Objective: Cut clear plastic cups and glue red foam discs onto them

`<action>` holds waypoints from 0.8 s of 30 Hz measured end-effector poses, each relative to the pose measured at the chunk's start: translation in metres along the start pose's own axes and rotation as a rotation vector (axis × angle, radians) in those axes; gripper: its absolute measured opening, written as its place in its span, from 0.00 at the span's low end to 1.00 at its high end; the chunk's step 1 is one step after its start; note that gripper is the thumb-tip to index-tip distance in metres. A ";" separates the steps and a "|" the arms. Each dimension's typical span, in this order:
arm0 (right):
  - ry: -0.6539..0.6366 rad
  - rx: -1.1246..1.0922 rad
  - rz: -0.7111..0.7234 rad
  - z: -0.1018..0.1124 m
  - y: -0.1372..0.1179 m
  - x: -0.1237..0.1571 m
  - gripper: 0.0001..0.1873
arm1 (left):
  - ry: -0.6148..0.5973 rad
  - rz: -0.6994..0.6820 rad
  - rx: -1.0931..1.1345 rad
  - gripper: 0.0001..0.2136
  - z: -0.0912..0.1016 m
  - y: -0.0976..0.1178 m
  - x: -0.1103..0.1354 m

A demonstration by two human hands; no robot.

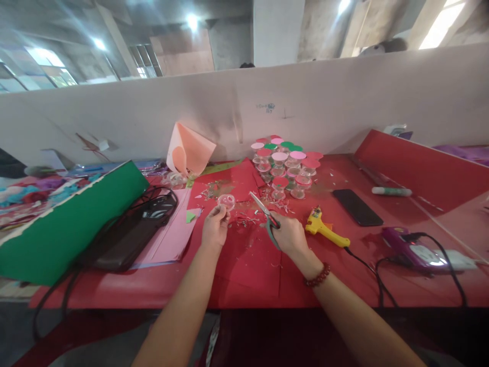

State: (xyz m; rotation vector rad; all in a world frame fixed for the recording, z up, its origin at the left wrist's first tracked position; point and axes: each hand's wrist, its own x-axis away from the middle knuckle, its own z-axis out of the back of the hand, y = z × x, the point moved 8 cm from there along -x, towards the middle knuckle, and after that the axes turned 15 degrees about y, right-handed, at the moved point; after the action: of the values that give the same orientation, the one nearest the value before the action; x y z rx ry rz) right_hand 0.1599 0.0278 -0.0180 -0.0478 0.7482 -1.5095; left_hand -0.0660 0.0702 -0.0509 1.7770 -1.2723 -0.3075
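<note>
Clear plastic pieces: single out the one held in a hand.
It is the round clear piece pinched in the fingers of the left hand; the others stand grouped in a cluster, many topped with coloured discs.

And here are both bare forearms, reaching forward and slanting in toward each other from below. The left hand (216, 228) is up front, thumb and fingertips pinched together, the left wrist (211, 248) nearly in line with the left forearm (182, 308). Over on the right, the right hand (289, 235) is curled in a grip, back uppermost, right forearm (357, 312) angling inward, the hands well apart.
</note>
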 end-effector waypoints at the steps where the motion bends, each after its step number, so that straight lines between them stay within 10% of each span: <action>1: 0.003 -0.016 -0.015 0.001 0.002 -0.001 0.17 | 0.001 0.001 0.005 0.08 0.000 0.000 -0.001; 24: -0.024 -0.153 0.097 0.000 -0.018 0.006 0.24 | -0.032 0.187 0.018 0.06 -0.005 -0.011 0.007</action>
State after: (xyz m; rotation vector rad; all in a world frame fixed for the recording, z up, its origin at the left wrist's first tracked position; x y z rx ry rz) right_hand 0.1433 0.0204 -0.0116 -0.1424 0.8341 -1.3558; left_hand -0.0529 0.0675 -0.0545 1.6586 -1.4562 -0.2197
